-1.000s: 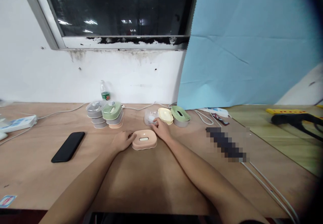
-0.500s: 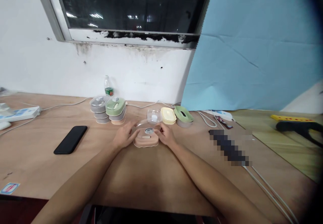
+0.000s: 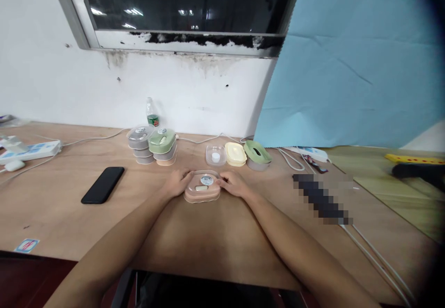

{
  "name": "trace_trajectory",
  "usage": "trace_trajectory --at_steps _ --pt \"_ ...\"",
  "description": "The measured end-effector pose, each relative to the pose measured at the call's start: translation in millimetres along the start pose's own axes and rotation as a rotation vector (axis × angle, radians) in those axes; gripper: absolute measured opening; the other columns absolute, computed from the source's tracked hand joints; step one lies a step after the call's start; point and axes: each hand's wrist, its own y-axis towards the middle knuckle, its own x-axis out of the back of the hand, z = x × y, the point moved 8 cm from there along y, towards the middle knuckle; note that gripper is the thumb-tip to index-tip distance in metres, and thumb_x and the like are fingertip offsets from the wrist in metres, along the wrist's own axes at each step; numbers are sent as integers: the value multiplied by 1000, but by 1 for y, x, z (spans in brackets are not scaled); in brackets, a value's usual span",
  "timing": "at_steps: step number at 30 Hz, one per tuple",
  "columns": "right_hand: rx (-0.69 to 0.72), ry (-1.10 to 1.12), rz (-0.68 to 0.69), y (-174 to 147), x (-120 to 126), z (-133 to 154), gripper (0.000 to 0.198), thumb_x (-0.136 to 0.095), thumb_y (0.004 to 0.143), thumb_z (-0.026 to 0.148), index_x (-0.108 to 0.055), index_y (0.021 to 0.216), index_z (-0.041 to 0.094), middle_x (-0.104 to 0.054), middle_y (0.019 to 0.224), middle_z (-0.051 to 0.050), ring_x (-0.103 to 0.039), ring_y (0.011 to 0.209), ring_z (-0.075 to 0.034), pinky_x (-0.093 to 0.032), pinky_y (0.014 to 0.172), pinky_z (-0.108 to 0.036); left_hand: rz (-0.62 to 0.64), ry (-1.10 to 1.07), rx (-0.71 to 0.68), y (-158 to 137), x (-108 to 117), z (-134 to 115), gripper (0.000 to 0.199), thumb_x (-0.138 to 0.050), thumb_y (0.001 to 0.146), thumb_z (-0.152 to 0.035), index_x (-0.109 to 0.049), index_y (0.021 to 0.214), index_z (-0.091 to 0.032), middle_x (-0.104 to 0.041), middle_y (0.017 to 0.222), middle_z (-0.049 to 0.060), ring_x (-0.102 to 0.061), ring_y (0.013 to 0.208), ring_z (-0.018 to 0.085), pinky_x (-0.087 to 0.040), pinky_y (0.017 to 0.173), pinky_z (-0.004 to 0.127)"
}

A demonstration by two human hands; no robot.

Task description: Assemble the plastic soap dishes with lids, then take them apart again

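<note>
A pink plastic box lies on the table before me, a clear cover with a round label sitting over its top. My left hand grips the left side of the cover, fingers curled at its far left corner. On the opposite side, my right hand holds the right edge, its thumb lying on the rim. Just beyond are a small clear lid with a white disc, a pale yellow lid and a green lid on a grey box.
Grey boxes and a green-topped stack stand at the back left, before a plastic bottle. A black phone lies left. Power strips and white cables run along both sides.
The clear cover, tilted up at its far side before, now lies flat over the pink box. Both hands have shifted slightly along its sides. The view has moved a little.
</note>
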Motion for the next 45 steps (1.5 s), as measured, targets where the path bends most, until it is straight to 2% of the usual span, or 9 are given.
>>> trace_trajectory --at_steps 5,10,13,17,21,24,31,38,45 --pt "51 -8 44 0 -3 8 54 -42 85 66 -48 59 18 -49 56 3 -42 54 -11 -22 53 -23 -37 -79 93 0 -3 15 38 -39 92 -37 -65 114 -19 -68 116 5 -62 105 22 -47 91 33" --pt "24 2 14 -4 -1 9 51 -43 86 63 -53 63 18 -54 58 2 -46 55 -11 -24 53 -23 -2 -109 85 -5 -3 12 45 -39 92 -49 -62 117 -20 -68 115 7 -64 101 23 -49 87 34" --pt "-30 22 -35 -7 5 7 45 -43 89 58 -59 73 19 -60 64 1 -51 59 -13 -29 57 -24 107 -51 -20 -11 -5 -4 65 -56 82 -56 -47 135 -21 -59 130 9 -58 113 27 -46 94 38" --pt "-109 84 -96 -8 13 0 41 -40 92 53 -65 93 21 -66 74 -2 -57 66 -16 -36 62 -26 209 68 -117 -15 -7 -23 97 -75 60 -59 -38 141 -22 -48 140 10 -50 122 32 -43 101 41" --pt "-142 134 -121 -6 14 -7 43 -40 92 53 -64 109 22 -69 83 -4 -60 73 -18 -41 68 -27 168 127 -168 -13 -8 -28 87 -68 70 -49 -33 144 -19 -42 144 10 -48 124 29 -41 104 38" --pt "-166 125 -117 -6 13 -10 43 -43 91 53 -64 111 22 -70 85 -4 -61 73 -18 -41 67 -27 148 174 -182 -12 -11 -22 87 -67 72 -43 -29 146 -17 -38 147 11 -44 129 29 -37 108 38" --pt "-166 130 -144 -5 13 -13 43 -41 93 52 -62 114 21 -68 77 -3 -61 69 -18 -41 64 -27 190 175 -152 -11 -16 -8 91 -62 76 -54 -20 149 -18 -29 152 12 -37 135 29 -35 109 40" --pt "-102 115 -190 2 13 -9 45 -44 92 48 -54 128 23 -64 70 -1 -58 63 -17 -41 62 -27 104 199 -34 -4 -3 -5 87 -64 74 -60 -32 145 -22 -40 147 11 -51 123 32 -44 99 41" --pt "-117 5 -318 -8 26 2 36 -50 89 39 -61 119 23 -63 68 0 -57 64 -16 -40 65 -27 -97 338 -64 -1 17 -1 68 -66 72 -59 -51 131 -27 -50 134 9 -53 118 28 -44 98 39"
